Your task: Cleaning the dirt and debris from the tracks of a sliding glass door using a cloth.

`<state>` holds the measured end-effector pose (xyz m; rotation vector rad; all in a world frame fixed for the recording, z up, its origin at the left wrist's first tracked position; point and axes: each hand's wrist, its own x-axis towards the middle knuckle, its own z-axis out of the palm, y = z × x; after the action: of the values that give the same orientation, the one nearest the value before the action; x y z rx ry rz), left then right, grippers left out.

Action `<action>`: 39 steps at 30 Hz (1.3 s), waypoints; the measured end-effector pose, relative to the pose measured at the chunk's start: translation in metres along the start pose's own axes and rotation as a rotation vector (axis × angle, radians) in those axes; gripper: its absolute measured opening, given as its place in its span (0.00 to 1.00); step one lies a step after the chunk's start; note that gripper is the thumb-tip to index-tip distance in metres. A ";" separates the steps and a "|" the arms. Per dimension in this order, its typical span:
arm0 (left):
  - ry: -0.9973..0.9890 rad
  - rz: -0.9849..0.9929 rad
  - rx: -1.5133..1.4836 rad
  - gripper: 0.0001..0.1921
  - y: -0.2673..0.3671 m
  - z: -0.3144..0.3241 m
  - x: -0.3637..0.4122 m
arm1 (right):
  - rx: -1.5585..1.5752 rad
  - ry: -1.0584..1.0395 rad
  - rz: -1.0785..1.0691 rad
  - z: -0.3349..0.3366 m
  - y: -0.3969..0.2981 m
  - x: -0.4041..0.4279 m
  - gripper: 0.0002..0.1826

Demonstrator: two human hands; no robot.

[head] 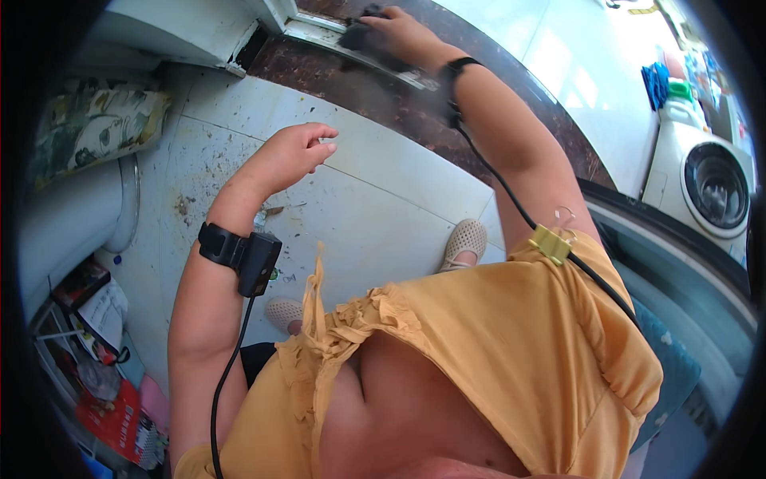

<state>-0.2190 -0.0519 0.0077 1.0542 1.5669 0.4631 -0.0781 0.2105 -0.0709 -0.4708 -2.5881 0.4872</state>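
Note:
At the top of the head view, my right hand (401, 36) grips a dark, blurred cloth or brush (365, 39). That dark thing lies against a white sliding-door track (329, 37) set on a dark red-brown marbled sill (311, 69). Below and to the left, my left hand (305, 146) hovers over the pale floor tiles (371, 173), fingers slightly bent and apart, holding nothing. A black strap with a box sits on my left wrist, and another strap with a cable on my right one.
Dirt and small debris (185, 203) lie on the tiles at left. A rack with bags (114, 419) stands at lower left, near a white pipe (125, 203). At right are a front-loading washing machine (712, 179) and a bottle with a green cap (679, 99). The cable hangs beside my right arm.

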 end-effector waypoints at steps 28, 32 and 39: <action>-0.037 0.209 0.301 0.18 -0.028 0.028 0.006 | -0.486 -0.693 -0.210 -0.071 0.064 -0.174 0.38; -0.101 0.135 0.330 0.18 -0.035 0.035 -0.005 | -0.554 -0.827 -0.334 -0.068 0.073 -0.177 0.34; -0.081 -0.037 0.150 0.18 -0.033 0.031 -0.029 | -0.542 -0.913 -0.402 -0.069 0.084 -0.172 0.36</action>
<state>-0.2033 -0.1006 -0.0095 1.1421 1.5651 0.2778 0.1205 0.2327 -0.1127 0.1921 -3.5777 -0.2293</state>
